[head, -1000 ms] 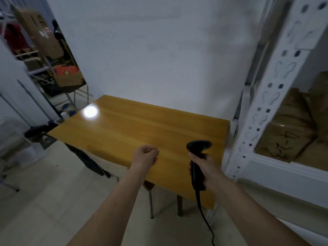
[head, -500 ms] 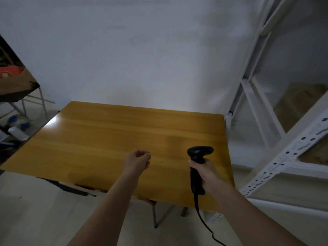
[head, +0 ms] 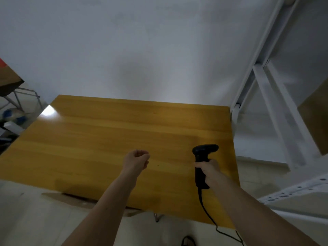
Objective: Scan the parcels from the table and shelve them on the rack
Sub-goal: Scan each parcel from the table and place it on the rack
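Your view swung left off the white metal rack (head: 276, 96); hands barely moved. Right hand (head: 210, 168) gripped black corded scanner (head: 202, 164), left hand (head: 136, 161) curled, empty, over wooden desk (head: 106, 139). No parcels on desk; brown one on rack (head: 316, 114). Likely done.

Your right hand (head: 208, 168) covers the middle of the black handheld scanner's (head: 202, 157) grip, and its black cord (head: 206, 212) runs off the bottom edge. The white metal rack (head: 276, 110) on your right is smeared by motion blur and cut by the frame. A brown cardboard parcel (head: 315, 118) on it is blurred, so you cannot read any marking.
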